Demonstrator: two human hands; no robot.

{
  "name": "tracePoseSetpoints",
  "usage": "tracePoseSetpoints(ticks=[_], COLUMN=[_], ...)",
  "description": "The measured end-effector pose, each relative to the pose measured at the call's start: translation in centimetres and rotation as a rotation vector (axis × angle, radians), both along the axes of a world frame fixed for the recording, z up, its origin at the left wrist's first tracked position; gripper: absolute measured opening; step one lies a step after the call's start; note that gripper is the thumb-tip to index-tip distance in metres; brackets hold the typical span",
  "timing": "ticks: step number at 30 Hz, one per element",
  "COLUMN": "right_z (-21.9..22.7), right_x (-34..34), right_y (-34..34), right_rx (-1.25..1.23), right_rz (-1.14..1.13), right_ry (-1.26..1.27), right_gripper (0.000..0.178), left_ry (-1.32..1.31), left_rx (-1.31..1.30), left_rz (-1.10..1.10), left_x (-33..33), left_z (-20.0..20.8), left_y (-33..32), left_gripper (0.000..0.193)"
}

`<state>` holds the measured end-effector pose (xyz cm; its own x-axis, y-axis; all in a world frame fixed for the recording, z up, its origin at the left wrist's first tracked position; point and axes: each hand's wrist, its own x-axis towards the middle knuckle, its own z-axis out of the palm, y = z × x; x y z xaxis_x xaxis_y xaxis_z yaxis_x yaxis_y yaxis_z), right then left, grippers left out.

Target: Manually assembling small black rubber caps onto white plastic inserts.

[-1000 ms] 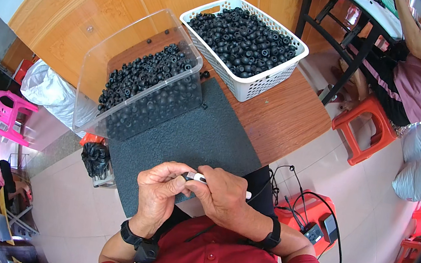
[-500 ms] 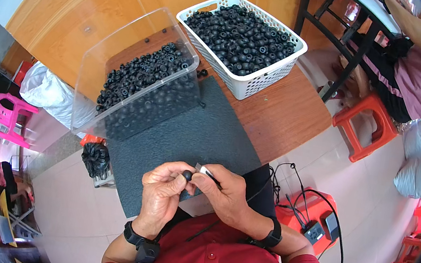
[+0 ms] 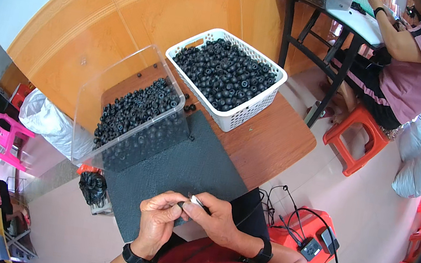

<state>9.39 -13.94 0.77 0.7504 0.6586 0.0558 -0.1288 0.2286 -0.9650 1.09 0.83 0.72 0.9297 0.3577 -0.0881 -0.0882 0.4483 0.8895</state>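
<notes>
Currently, left hand fingers pinch a small black round piece | just right, white-and-black hand tool gripped by right hand, long axis far-left to near-right; contact unclear | below: dark mat, brown desk | clear bin far left, white basket beyond

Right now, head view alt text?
The left hand pinches a small dark piece close to a white-and-black tool in the right hand. Beyond, on a wooden table, are a clear plastic bin and a white perforated basket, both holding black ring-like pieces.
</notes>
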Motion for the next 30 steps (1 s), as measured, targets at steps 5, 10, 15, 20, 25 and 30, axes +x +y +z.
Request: tracePoseSetpoints(ticks=[5, 10, 15, 20, 25, 30], right_z=[-0.8, -0.7, -0.6, -1.2, -1.5, -1.4], right_x=[-0.4, 0.1, -0.1, -0.3, 0.0, 0.0], right_y=[-0.7, -0.5, -0.5, 0.2, -0.1, 0.0], right_rx=[-0.015, -0.001, -0.052, -0.020, -0.104, -0.119], right_rz=[-0.017, -0.071, -0.110, -0.155, -0.120, -0.150], right_ry=[-0.050, -0.148, -0.275, -0.374, -0.494, -0.520], right_gripper=[0.021, 0.016, 0.016, 0.018, 0.017, 0.017], left_ry=[0.014, 0.035, 0.014, 0.011, 0.018, 0.039], left_rx=[-0.044, -0.058, -0.048, -0.006, 0.009, 0.010], left_rz=[-0.020, -0.031, -0.013, 0.016, 0.042, 0.049], left_x=[-0.2, 0.4, 0.2, 0.1, 0.2, 0.1], left_z=[-0.1, -0.1, -0.1, 0.0, 0.3, 0.1], left_y=[-0.5, 0.0, 0.2, 0.1, -0.2, -0.2], left_gripper=[0.025, 0.031, 0.028, 0.025, 0.023, 0.022])
